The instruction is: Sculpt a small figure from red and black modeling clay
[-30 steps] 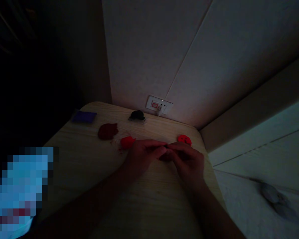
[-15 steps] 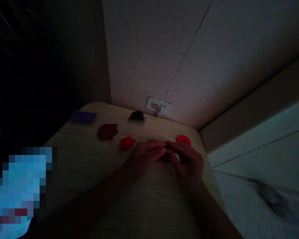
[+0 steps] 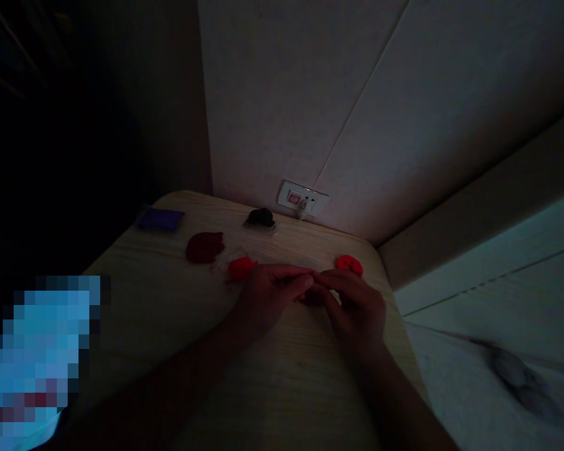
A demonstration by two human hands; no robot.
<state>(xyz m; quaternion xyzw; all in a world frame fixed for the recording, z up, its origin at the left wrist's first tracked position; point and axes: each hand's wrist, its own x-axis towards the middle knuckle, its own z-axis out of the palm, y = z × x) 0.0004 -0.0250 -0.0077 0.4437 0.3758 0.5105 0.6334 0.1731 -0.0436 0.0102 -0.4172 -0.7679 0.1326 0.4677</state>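
Note:
My left hand (image 3: pixel 276 291) and my right hand (image 3: pixel 357 307) meet over the table, thumbs and fingertips pinched close together. Whatever sits between the fingertips is too small and dark to make out. Just under them lies a dark red piece (image 3: pixel 313 297), partly covered by the fingers. A bright red clay-like lump (image 3: pixel 241 269) rests left of my left hand, on what looks like clear film. Beyond my right hand is a round red clay-like piece (image 3: pixel 349 264) with small dark marks. A flat dark red-brown piece (image 3: pixel 205 247) with a ragged right edge lies farther left.
At the back of the wooden table (image 3: pixel 178 326) sit a black lump (image 3: pixel 261 217) on a clear wrapper and a purple packet (image 3: pixel 160 219). A wall socket (image 3: pixel 303 198) with a plug is behind. A pixelated bright blue area (image 3: pixel 47 351) fills the lower left. The light is dim.
The fingertips have drawn slightly closer, and the dark speck seen between them before is now hidden. The view has shifted a little; the things on the table stay put.

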